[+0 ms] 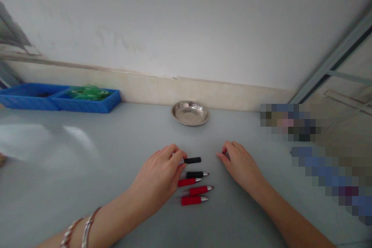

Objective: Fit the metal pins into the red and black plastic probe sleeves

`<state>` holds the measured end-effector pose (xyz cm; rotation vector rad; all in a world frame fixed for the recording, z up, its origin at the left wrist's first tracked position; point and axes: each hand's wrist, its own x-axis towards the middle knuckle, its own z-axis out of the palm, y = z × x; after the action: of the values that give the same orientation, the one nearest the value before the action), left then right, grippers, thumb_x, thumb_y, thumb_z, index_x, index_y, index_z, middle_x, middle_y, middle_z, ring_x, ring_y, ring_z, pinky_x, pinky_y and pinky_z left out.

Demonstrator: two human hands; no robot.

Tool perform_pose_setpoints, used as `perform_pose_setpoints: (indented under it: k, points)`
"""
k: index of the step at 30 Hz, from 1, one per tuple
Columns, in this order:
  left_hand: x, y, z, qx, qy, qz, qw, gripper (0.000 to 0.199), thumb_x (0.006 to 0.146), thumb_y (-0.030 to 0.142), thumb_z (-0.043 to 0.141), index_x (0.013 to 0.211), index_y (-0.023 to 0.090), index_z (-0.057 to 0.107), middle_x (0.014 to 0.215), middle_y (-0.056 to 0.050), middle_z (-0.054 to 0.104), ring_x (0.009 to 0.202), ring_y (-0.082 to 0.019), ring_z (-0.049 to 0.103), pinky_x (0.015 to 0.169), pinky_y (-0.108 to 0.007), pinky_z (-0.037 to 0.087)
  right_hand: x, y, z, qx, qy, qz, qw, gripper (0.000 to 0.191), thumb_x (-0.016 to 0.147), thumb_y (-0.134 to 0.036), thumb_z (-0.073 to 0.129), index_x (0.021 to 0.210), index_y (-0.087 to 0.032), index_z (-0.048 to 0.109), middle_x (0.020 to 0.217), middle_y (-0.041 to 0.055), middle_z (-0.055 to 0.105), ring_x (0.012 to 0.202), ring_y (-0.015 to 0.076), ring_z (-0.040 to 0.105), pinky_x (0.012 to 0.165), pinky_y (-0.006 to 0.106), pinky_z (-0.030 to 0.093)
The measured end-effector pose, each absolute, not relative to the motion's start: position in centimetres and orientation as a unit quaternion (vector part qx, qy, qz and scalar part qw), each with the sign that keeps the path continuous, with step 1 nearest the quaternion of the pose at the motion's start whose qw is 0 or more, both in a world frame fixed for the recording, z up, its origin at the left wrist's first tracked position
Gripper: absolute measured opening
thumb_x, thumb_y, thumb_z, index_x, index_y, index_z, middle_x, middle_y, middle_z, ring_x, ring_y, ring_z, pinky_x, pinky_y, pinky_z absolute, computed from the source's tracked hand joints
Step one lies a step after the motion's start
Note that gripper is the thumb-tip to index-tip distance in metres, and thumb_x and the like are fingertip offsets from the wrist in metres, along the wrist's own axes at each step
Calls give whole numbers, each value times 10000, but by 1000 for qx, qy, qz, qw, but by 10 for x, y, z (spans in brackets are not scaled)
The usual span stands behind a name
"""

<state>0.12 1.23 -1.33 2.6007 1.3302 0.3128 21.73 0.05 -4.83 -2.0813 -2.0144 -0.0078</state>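
Between the thumb and fingers of my left hand (165,166) is a pen (192,160) with a black grip pointing right; no metal tip shows at its end. My right hand (236,162) is closed in a pinch a short way to the right of that pen. A tiny dark bit shows at its fingertips, too small to name. Below the held pen lies another black-grip pen (195,174) with a silver tip. Nearer to me are a red-grip pen (187,182), a second red pen (199,190) and a third red pen (191,200), partly behind my left hand.
A round steel dish (190,123) stands near the wall, beyond my hands. At the far left, a blue divided tray (84,105) holds green plastic material (90,93) and something dark. Blurred-out patches cover the right side of the grey table (139,131).
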Motion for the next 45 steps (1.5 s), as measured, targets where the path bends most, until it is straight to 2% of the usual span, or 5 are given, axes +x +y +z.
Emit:
perform_pose_setpoints:
  k: [5,9,14,20,45]
  points:
    - [0,13,-13,881,448,112,101,221,867,169,379,973,161,573,930,-66,559,810,-186,562,747,-348,476,216,1,-43,-673,-705,32,224,132,816,-268,502,726,-173,517,740,54,577,711,171,522,665,301,409]
    - [-1,12,-14,886,436,121,103,224,867,177,370,968,160,569,915,-64,559,803,-182,557,738,-337,473,207,-2,-32,-607,-691,216,328,149,815,-318,499,764,-180,523,655,-3,561,591,109,496,572,238,389]
    - [0,10,-14,894,412,144,104,237,869,181,347,951,173,570,903,-55,557,781,-159,549,718,-295,467,200,-6,-30,-550,-633,381,390,165,762,-336,560,794,-174,546,680,5,605,619,109,539,572,229,413]
    - [0,8,-12,891,408,156,124,233,860,153,345,928,165,567,895,-50,551,763,-150,543,704,-285,466,198,-6,-32,-521,-604,455,396,180,727,-335,601,781,-174,541,657,-9,594,594,102,545,568,228,413]
    - [0,5,-14,889,409,167,118,231,862,156,371,940,176,587,866,-52,556,749,-164,545,695,-318,475,194,-7,-33,-509,-570,509,396,183,708,-314,630,747,-175,517,634,-10,625,612,118,597,597,239,442]
